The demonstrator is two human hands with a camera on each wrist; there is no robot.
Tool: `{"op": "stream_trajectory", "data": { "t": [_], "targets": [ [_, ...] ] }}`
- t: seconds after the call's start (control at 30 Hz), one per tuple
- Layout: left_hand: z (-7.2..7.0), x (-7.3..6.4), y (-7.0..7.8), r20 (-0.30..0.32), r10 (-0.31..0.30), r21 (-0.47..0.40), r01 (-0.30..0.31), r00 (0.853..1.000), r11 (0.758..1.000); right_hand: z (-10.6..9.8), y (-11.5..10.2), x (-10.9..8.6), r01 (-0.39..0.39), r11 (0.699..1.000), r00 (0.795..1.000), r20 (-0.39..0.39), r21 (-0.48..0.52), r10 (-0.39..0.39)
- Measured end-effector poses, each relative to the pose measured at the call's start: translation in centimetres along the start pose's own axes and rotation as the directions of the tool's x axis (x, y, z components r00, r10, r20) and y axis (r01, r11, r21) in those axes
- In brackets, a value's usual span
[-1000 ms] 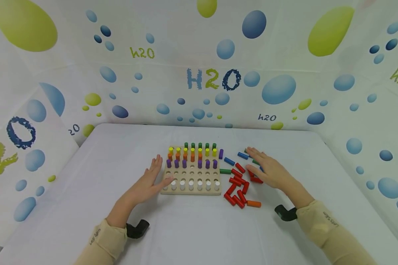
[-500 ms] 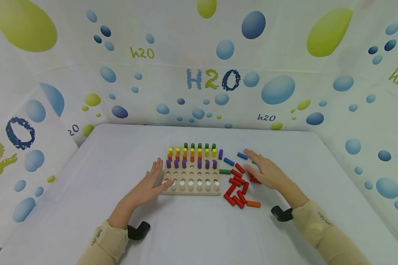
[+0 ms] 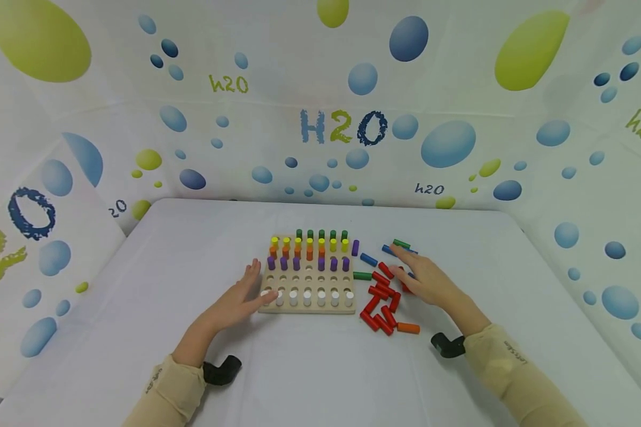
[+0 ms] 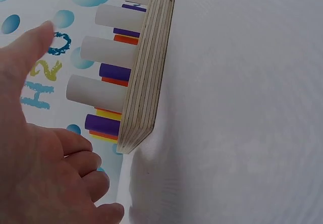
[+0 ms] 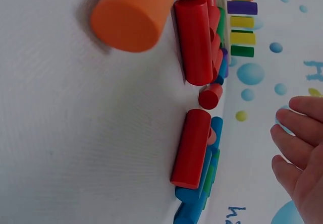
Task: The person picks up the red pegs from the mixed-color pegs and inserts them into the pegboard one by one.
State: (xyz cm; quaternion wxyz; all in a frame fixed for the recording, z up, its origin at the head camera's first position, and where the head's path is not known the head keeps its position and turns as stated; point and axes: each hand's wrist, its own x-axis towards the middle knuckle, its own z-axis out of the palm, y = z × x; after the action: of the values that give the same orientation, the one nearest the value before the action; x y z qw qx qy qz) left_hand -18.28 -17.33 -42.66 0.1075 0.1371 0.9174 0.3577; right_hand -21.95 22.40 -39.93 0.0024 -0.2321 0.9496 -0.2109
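Note:
A wooden pegboard (image 3: 307,309) lies mid-table. It bears rows of green, yellow, orange, purple and white pegs; two rows of holes between the purple and white pegs are bare. My left hand (image 3: 234,305) is at the board's left edge, thumb over the front-left white peg (image 3: 279,298), gripping nothing. In the left wrist view the white pegs (image 4: 98,90) stand beyond this hand (image 4: 45,168). My right hand (image 3: 430,280) hovers over loose pegs right of the board, fingers extended, holding nothing; it covers some. The right wrist view has its fingers (image 5: 295,143) apart from the red pegs (image 5: 192,148).
Loose red pegs (image 3: 383,292) lie scattered right of the board. Around them are an orange peg (image 3: 408,328), a green peg (image 3: 362,276), a purple peg (image 3: 355,247) and blue pegs (image 3: 368,260). Another green peg (image 3: 402,243) lies farther back. A patterned backdrop (image 3: 278,89) rises behind the table.
My right hand has shifted slightly left and nearer to me, uncovering a green peg and part of a blue one at the back. My left hand has barely moved.

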Motion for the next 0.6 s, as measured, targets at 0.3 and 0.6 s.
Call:
{"op": "stream_trajectory", "data": {
  "t": [0.3,0.6],
  "targets": [
    [0.3,0.1,-0.6,0.004,0.008,-0.026,-0.007,1.0,1.0,0.6,0.1,0.3,-0.013,0.999,1.0,0.009,0.038,0.013],
    [0.4,0.2,-1.1,0.043,0.017,-0.007,-0.017,0.999,1.0,1.3,0.2,0.8,-0.009,0.997,1.0,0.008,0.078,0.009]
  ]
}}
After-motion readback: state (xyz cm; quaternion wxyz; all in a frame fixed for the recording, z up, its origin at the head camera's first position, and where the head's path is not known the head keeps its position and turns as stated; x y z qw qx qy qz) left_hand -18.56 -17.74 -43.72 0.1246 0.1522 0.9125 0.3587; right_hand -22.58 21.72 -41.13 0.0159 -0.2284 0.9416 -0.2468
